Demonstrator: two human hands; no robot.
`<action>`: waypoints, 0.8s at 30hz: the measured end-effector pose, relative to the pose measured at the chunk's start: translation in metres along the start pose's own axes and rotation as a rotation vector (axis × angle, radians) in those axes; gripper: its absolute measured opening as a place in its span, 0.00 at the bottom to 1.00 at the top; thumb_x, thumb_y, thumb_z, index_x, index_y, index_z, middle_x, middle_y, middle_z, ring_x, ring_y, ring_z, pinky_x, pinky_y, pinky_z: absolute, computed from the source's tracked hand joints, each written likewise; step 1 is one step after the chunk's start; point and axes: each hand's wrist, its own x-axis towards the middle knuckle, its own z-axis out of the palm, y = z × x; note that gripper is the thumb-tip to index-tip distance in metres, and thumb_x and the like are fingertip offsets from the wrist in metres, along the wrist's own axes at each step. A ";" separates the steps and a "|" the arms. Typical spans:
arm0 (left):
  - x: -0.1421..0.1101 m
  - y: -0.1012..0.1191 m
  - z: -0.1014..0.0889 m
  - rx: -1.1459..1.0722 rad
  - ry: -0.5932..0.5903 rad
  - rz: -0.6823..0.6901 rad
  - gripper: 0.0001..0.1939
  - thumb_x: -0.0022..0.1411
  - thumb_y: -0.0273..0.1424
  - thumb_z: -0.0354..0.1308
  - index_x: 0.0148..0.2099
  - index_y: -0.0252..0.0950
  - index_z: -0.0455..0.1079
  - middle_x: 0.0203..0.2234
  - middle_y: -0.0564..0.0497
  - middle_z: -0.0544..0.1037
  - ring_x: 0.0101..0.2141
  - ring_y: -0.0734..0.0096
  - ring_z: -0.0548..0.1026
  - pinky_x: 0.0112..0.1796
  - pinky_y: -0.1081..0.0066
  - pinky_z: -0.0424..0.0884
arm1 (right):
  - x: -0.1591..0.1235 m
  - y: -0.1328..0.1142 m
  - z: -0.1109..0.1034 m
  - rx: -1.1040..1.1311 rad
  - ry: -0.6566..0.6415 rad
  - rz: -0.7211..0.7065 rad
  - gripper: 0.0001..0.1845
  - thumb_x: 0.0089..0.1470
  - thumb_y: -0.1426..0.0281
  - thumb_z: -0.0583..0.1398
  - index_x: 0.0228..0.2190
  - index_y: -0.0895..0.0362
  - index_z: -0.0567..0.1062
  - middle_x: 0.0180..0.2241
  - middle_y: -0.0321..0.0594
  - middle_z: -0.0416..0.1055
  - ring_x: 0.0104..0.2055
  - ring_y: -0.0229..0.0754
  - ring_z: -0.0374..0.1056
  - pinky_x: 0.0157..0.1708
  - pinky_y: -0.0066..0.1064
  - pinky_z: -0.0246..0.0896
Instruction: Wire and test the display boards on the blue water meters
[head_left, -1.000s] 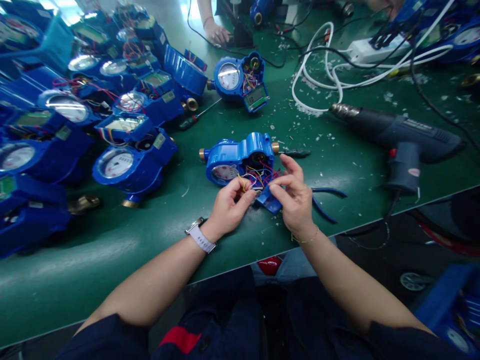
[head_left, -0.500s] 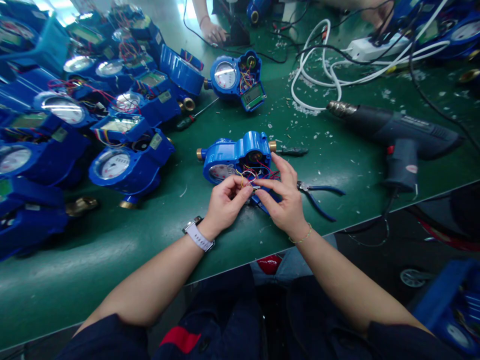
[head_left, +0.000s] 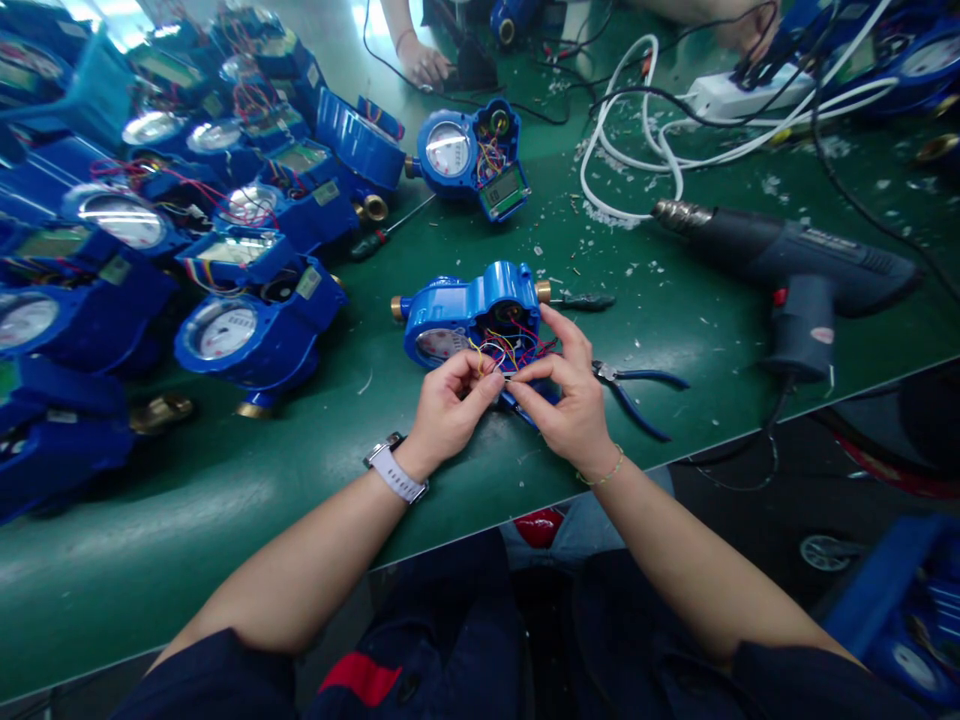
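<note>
The opened blue meter [head_left: 495, 290] lies on the table [head_left: 225, 480] just ahead of the hands. The left hand [head_left: 454, 408] and right hand [head_left: 566, 408] each pinch thin wires [head_left: 516, 345] between thumb and forefinger, tips nearly meeting. Pulling too hard could tear a lead loose; the tangle could snag neighbouring strands, and such fine ends could slip from either grip.

Open tabletop [head_left: 349, 400] borders the left hand [head_left: 452, 410]; pliers [head_left: 651, 376] obstruct right of the right hand [head_left: 574, 408].
</note>
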 end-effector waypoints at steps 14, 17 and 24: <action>0.001 0.003 0.002 -0.103 0.024 -0.055 0.19 0.55 0.46 0.66 0.31 0.35 0.68 0.21 0.56 0.67 0.21 0.79 0.62 0.24 0.75 0.60 | -0.001 0.002 -0.001 0.024 -0.029 0.038 0.04 0.57 0.69 0.61 0.31 0.53 0.75 0.62 0.41 0.59 0.64 0.51 0.56 0.62 0.52 0.52; 0.002 0.003 0.002 -0.155 0.039 -0.072 0.18 0.55 0.45 0.66 0.32 0.36 0.68 0.20 0.57 0.66 0.20 0.79 0.61 0.24 0.75 0.60 | -0.002 0.006 -0.003 -0.005 -0.033 0.049 0.04 0.58 0.68 0.59 0.31 0.54 0.74 0.59 0.43 0.64 0.63 0.50 0.57 0.61 0.54 0.52; 0.002 0.004 0.003 -0.176 0.053 -0.089 0.18 0.54 0.44 0.67 0.31 0.35 0.68 0.20 0.57 0.66 0.21 0.80 0.61 0.24 0.76 0.61 | -0.001 0.001 0.000 -0.007 -0.019 0.032 0.05 0.57 0.65 0.62 0.35 0.52 0.77 0.61 0.42 0.60 0.63 0.51 0.56 0.61 0.53 0.53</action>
